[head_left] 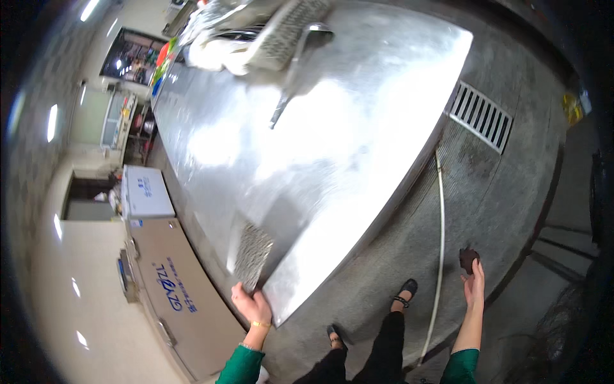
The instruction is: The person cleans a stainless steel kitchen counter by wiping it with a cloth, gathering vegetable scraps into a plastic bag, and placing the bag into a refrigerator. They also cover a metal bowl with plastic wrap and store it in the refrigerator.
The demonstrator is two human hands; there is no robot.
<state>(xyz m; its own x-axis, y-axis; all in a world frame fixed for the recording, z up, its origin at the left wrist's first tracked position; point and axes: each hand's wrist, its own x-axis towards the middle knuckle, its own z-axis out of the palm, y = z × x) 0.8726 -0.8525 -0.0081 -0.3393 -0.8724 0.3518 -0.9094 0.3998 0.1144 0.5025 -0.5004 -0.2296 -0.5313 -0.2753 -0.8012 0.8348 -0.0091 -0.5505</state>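
Observation:
My left hand [252, 305], at the near left corner of a stainless steel table [220, 115], holds a flat rectangular piece with a bumpy grey face [253, 252]. Its exact kind cannot be told. The piece stands tilted over the tabletop, and a shadow falls beside it. Out to the right, above the floor, my right hand [474, 283] has a small dark brown object [468, 260] at its fingertips. It looks crumpled, perhaps a scrubber or cloth. Farther along the table lies a metal ladle [293, 72], beside a pale perforated basket [290, 36] that is blurred.
White cloth or bags [211, 50] lie at the table's far end. A brown chest freezer [187, 293] and a white one [148, 192] stand along the left. On the floor, a white hose [439, 240] runs near my feet, and a drain grate [481, 116] lies beside the table.

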